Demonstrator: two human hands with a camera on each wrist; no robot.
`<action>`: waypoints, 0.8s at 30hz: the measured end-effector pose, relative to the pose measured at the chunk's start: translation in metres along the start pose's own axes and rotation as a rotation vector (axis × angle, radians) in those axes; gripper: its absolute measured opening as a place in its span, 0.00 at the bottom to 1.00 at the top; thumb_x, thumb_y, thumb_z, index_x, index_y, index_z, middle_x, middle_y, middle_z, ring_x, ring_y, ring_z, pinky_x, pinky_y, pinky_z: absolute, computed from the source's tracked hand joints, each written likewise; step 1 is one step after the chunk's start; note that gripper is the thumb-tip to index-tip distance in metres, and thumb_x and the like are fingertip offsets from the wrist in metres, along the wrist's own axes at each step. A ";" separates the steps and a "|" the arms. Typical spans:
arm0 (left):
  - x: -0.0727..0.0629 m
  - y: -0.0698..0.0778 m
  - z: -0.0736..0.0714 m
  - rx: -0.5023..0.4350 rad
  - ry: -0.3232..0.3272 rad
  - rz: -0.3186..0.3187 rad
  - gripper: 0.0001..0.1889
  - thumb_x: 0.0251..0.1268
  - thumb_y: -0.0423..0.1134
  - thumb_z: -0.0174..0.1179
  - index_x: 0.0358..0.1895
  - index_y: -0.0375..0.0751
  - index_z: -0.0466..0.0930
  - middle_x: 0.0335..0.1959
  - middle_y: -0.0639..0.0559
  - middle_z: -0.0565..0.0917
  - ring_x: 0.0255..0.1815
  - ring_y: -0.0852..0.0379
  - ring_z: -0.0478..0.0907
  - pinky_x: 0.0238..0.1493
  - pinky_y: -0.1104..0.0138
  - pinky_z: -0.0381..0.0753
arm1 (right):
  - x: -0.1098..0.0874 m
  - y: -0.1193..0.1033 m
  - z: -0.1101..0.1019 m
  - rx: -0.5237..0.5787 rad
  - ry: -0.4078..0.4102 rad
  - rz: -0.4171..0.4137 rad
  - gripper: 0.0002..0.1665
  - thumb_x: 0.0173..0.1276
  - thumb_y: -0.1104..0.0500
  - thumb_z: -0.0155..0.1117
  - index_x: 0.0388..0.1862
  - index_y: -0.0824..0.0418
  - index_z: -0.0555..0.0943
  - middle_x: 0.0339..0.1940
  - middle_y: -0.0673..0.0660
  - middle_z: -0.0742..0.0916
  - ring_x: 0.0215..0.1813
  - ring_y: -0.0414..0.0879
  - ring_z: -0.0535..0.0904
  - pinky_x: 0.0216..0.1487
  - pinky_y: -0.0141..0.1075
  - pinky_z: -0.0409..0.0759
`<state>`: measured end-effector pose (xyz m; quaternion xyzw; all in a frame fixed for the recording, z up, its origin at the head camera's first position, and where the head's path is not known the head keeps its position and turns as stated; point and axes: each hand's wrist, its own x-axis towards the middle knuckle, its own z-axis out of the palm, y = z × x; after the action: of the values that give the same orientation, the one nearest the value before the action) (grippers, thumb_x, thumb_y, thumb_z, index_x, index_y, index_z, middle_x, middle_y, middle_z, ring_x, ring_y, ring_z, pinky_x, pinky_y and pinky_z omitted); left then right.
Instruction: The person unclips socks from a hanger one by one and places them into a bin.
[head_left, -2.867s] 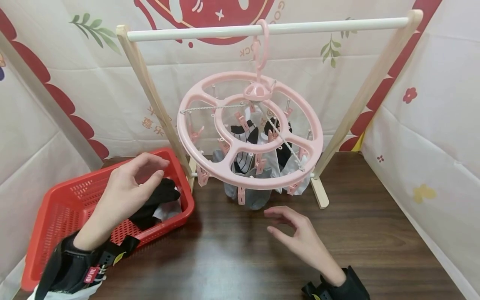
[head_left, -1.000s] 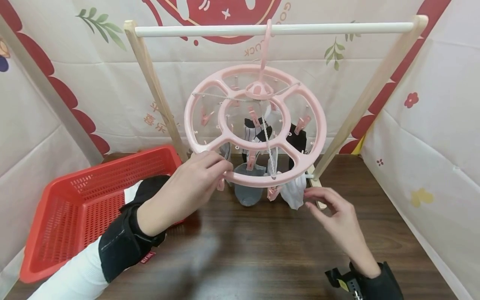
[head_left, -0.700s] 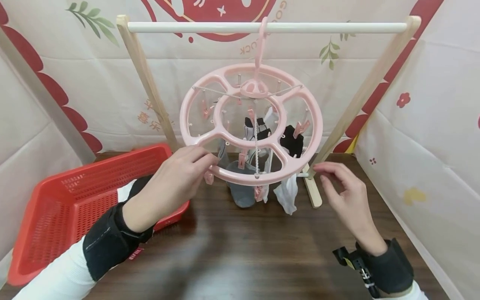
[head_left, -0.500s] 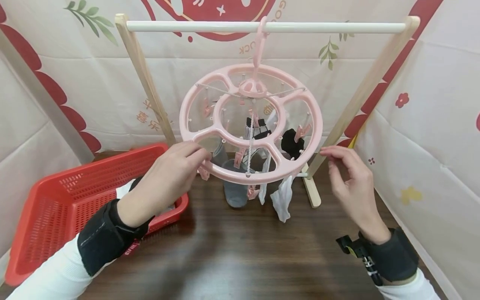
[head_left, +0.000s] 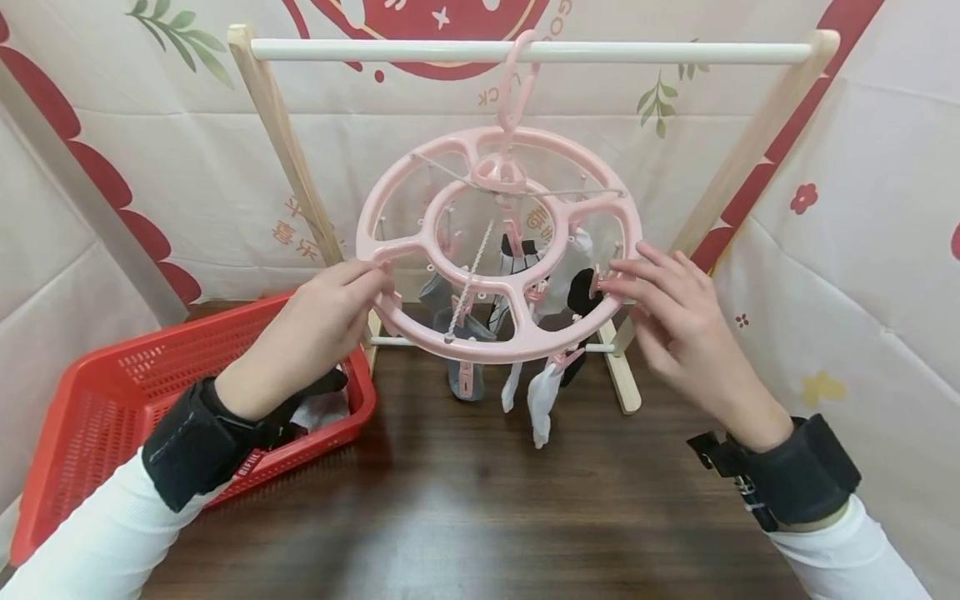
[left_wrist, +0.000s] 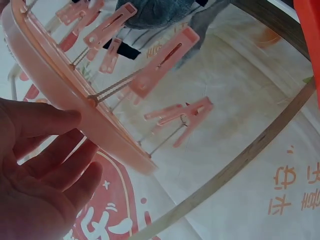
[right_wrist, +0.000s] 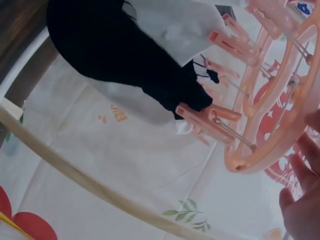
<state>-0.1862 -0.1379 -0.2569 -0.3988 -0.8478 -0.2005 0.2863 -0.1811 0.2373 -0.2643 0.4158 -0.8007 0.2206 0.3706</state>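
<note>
A round pink clip hanger (head_left: 431, 340) hangs by its hook in the head view, with socks clipped beneath it. My left hand (head_left: 303, 337) pinches its left rim; the left wrist view shows the thumb (left_wrist: 55, 119) against the pink ring. My right hand (head_left: 678, 337) touches the right rim with fairly straight fingers, beside a clip. A black sock (right_wrist: 115, 55) hangs from a pink clip (right_wrist: 207, 122) in the right wrist view. A white sock (head_left: 543, 400) and a grey sock (head_left: 453, 379) hang at the front. Several empty clips (left_wrist: 165, 62) dangle near my left hand.
A white rod (head_left: 375, 50) on a wooden stand (head_left: 288, 158) carries the hanger. At the left, a red basket (head_left: 97, 400) holds black and whitish cloth items, partly hidden by my left arm. Printed cloth (head_left: 847, 250) encloses the brown tabletop (head_left: 480, 517).
My left hand has moved from above the basket onto the hanger's rim. The hanger has turned, shifting its socks and clips. My right hand has moved right and up to the rim.
</note>
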 end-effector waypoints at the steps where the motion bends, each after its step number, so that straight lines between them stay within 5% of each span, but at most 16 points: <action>1: 0.000 -0.001 -0.001 -0.002 -0.003 -0.006 0.12 0.56 0.17 0.60 0.41 0.33 0.79 0.38 0.41 0.82 0.39 0.46 0.78 0.41 0.53 0.80 | 0.000 -0.001 0.000 -0.015 -0.015 -0.003 0.17 0.69 0.62 0.50 0.49 0.68 0.82 0.52 0.65 0.82 0.63 0.64 0.70 0.69 0.57 0.50; 6: 0.001 -0.001 -0.005 -0.017 -0.002 -0.018 0.14 0.57 0.18 0.60 0.46 0.31 0.78 0.42 0.40 0.82 0.42 0.46 0.78 0.44 0.53 0.80 | 0.001 -0.009 0.000 -0.054 -0.017 -0.030 0.27 0.75 0.46 0.48 0.46 0.67 0.83 0.47 0.64 0.84 0.58 0.63 0.73 0.68 0.58 0.50; 10: 0.002 0.008 -0.007 -0.004 0.046 -0.008 0.14 0.55 0.17 0.60 0.45 0.29 0.78 0.43 0.38 0.82 0.45 0.44 0.77 0.46 0.53 0.78 | 0.003 -0.019 0.001 -0.049 -0.009 -0.059 0.26 0.76 0.46 0.49 0.44 0.67 0.83 0.46 0.64 0.83 0.55 0.63 0.74 0.67 0.58 0.51; 17: 0.007 0.040 -0.003 0.029 0.152 0.100 0.12 0.50 0.19 0.63 0.39 0.30 0.78 0.37 0.41 0.80 0.41 0.44 0.74 0.44 0.58 0.75 | 0.007 -0.032 0.009 -0.004 0.018 -0.083 0.23 0.75 0.48 0.52 0.42 0.67 0.84 0.43 0.64 0.82 0.50 0.61 0.75 0.63 0.57 0.59; 24: 0.015 0.065 0.015 0.037 0.108 0.176 0.09 0.54 0.26 0.64 0.39 0.34 0.80 0.38 0.44 0.81 0.42 0.46 0.73 0.46 0.60 0.73 | 0.013 -0.044 0.021 -0.007 0.036 -0.104 0.22 0.75 0.49 0.53 0.41 0.66 0.84 0.40 0.62 0.82 0.45 0.59 0.76 0.59 0.57 0.62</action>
<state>-0.1476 -0.0820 -0.2517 -0.4549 -0.7963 -0.1802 0.3556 -0.1578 0.1923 -0.2654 0.4514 -0.7720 0.2059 0.3974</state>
